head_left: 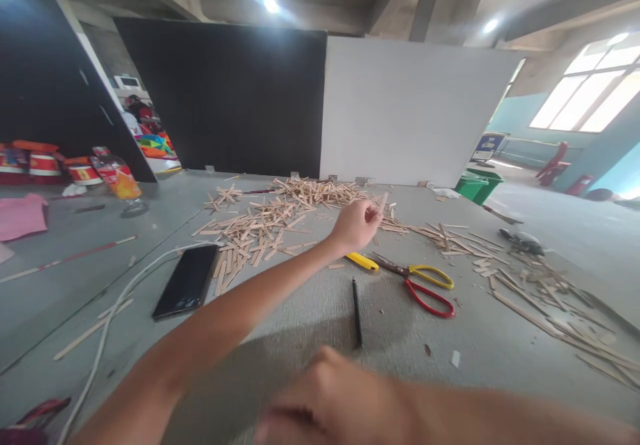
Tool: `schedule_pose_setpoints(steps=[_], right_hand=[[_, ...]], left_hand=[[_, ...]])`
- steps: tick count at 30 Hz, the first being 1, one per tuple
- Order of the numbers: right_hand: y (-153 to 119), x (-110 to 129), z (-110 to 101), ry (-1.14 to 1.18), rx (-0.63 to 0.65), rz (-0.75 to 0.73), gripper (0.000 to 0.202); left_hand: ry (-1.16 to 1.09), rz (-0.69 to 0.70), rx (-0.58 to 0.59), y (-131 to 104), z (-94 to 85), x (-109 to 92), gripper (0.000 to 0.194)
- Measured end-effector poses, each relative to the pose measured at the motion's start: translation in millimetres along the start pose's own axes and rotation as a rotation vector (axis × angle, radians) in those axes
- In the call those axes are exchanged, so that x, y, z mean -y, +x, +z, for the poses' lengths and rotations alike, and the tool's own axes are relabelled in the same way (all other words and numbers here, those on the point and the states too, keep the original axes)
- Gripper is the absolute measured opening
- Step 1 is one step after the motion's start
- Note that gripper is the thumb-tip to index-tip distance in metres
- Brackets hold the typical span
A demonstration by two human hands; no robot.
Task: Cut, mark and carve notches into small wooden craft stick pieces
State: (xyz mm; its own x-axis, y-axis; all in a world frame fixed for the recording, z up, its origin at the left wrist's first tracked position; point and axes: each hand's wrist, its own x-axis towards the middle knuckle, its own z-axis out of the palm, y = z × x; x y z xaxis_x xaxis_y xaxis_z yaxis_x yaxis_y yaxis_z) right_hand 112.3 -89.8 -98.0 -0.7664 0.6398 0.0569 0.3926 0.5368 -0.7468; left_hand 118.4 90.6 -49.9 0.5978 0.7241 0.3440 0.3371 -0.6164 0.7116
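Wood strip juts up, slightly tilted, from pinching left hand; stick pile lies beyond and left of that hand. Strip likely light, stiff, easily snapped: best gripped mid-length across flat faces. Right hand blurred; cannot tell its grip.

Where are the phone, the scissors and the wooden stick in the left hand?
Phone [186,281]: head view, on its dark screen.
Scissors [406,272]: head view, where blades meet handles.
Wooden stick [383,202]: head view, on its upper end.
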Motion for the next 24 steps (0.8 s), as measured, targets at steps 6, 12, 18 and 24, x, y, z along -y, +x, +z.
schedule_pose_setpoints(steps=[6, 12, 18, 24], right_hand=[[-44, -51, -46, -1.157, -0.203, 0.198, 0.023], [-67, -92, -46, -1.332, -0.218, 0.010, 0.018], [-104, -114, -69, -1.421, -0.452, 0.027, 0.026], [-151, -151, -74, -1.426, -0.663, 0.193, 0.024]], left_hand=[[0.149, 0.078, 0.134, -30, -35.0, 5, 0.018], [0.188, 0.156, 0.256, -64, -42.1, -18, 0.013], [0.320, 0.178, 0.378, -122, -38.2, -41, 0.019], [0.488, 0.204, 0.911, -196, -6.7, -49, 0.025]])
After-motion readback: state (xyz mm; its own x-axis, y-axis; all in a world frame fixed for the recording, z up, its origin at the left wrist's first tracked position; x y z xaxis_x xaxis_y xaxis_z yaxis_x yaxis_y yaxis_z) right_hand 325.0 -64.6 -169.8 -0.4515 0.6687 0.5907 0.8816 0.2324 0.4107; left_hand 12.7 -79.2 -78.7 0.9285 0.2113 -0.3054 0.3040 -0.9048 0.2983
